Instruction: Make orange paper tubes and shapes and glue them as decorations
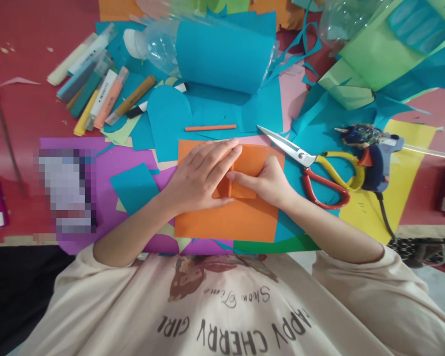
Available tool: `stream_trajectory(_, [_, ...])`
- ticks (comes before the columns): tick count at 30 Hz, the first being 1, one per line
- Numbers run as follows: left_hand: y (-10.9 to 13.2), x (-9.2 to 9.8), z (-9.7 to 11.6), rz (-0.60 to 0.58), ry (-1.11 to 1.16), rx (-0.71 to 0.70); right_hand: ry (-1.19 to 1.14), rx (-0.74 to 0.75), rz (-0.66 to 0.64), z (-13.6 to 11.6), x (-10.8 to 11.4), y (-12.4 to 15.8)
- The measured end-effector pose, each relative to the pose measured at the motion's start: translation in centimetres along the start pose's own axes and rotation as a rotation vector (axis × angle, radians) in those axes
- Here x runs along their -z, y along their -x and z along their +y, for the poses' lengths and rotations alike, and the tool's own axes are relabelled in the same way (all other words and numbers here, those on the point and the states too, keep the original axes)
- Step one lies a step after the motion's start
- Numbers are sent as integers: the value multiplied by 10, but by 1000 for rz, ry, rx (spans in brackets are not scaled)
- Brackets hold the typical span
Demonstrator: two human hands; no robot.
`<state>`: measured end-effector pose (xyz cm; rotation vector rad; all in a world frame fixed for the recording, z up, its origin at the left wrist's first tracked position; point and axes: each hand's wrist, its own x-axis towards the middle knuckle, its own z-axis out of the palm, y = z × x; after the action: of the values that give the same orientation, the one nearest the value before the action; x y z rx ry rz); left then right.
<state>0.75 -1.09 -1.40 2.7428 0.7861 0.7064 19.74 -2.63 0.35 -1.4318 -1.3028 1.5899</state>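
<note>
An orange paper sheet [222, 217] lies in front of me on a pile of coloured papers. My left hand [202, 173] rests flat on it, fingers stretched out together and pointing right, pressing a folded part of the sheet. My right hand [267, 180] is closed in a pinch on a small folded orange flap [241, 189] in the middle of the sheet, fingertips meeting those of the left hand. A thin orange stick [210, 127] lies just beyond the sheet on teal paper.
Scissors [311, 165] with yellow and red handles lie right of the sheet, beside a blue glue gun [371, 155] with its cord. Several markers [96, 81] lie at the back left. A plastic bottle wrapped in teal paper [222, 52] lies at the back. Paper scraps lie all around.
</note>
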Motion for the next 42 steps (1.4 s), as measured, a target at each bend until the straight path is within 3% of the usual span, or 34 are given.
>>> stream_trajectory(5, [1,-2,0,-2,107,60,6,37,18,-1,2,-2])
stream_trajectory(20, [1,-5,-6,-49,285,107,-156,32,-188,3,8,-4])
stream_trajectory(26, [2,-2,-8,-11,245,102,-174,16,-155,5,4,-4])
stream_trajectory(33, [3,-1,-7,-45,177,174,-180,-13,-154,6,5,-5])
stream_trajectory(42, [2,-2,-5,28,80,43,-36,49,-64,5,1,-2])
